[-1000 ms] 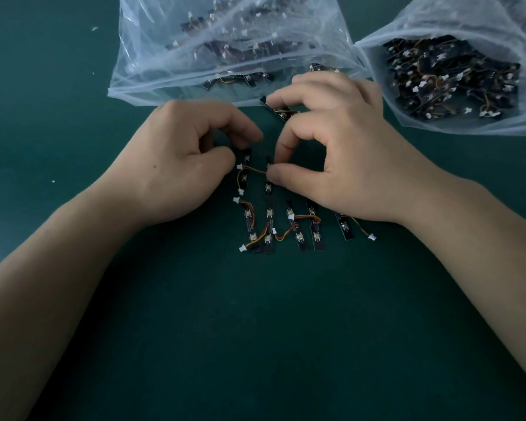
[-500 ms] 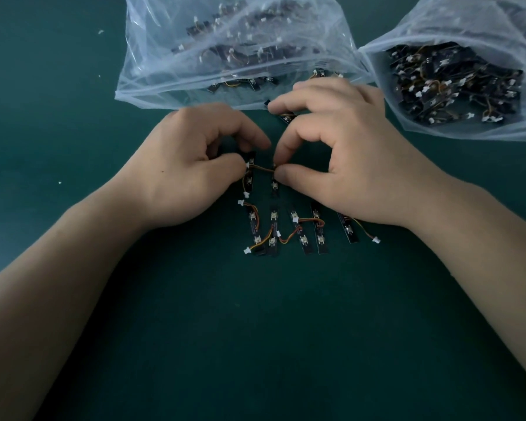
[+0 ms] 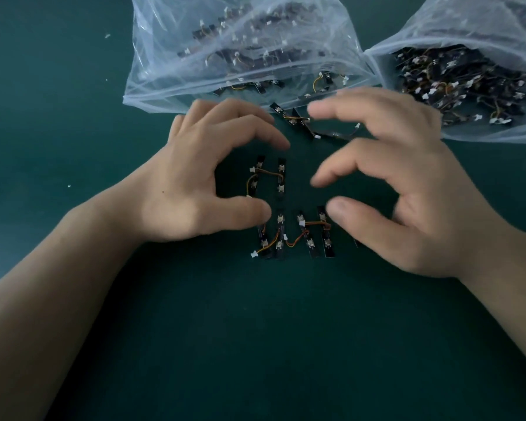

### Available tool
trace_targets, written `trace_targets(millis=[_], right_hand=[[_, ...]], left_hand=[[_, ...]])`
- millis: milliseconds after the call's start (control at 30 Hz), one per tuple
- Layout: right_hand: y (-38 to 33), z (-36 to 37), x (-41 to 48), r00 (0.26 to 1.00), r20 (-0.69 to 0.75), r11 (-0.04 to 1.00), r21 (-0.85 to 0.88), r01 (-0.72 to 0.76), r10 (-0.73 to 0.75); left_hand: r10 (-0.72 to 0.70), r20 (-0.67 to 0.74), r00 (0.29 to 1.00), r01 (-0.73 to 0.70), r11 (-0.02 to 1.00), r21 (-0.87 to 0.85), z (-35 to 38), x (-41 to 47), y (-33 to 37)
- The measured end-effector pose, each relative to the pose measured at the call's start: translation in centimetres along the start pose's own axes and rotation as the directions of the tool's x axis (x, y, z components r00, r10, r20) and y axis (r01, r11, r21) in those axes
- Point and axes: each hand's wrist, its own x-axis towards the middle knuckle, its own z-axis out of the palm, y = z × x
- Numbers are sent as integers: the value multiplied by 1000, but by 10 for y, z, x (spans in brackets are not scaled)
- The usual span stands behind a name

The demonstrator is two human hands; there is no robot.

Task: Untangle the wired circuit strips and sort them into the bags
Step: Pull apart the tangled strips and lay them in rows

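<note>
**Head view:** A person's left hand [image 3: 201, 183] and right hand [image 3: 401, 192] hover over a dark green worktop [image 3: 255, 329]. Each grip is apart, thumb and curved fingers spread and holding nothing; the right hand is blurred.

Between them lies a pair of short black circuit strips [image 3: 268, 177], inside the arc of the left thumb and forefinger and so nearer that hand. Their long axes run near to far, side by side. An orange wire loops across from 1 to the other, and small white connectors sit on them. On this showing the left grip has the shorter reach, closing from the left across the strips' width.

Just nearer, a row of at least 4 similar black strips [image 3: 298, 235] lies flat, also pointing near to far and linked by orange wires. The left thumb tip covers the row's far-left end, and the right thumb sits just beside its right end. A loose cluster of black strips [image 3: 301, 120] lies farther off, beneath the right fingers.

Beyond are 2 bags, a clear plastic bag at far left [image 3: 240, 50] and a clear plastic bag at far right [image 3: 468, 71], both already holding many strips.
</note>
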Motion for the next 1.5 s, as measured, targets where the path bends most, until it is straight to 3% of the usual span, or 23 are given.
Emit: trace_targets(millis=[133, 300, 1500], right_hand=[[-4, -2, -9, 994, 108, 1000, -10, 7, -6], [-10, 5, -5, 982, 186, 999, -52, 11, -1], [-4, 0, -4, 970, 197, 989, -73, -130, 142]], left_hand=[[11, 19, 1000, -13, 992, 123, 3, 0, 2], [25, 24, 999, -27, 993, 115, 5, 1, 1], [28, 35, 999, -31, 997, 75, 2, 1, -1]])
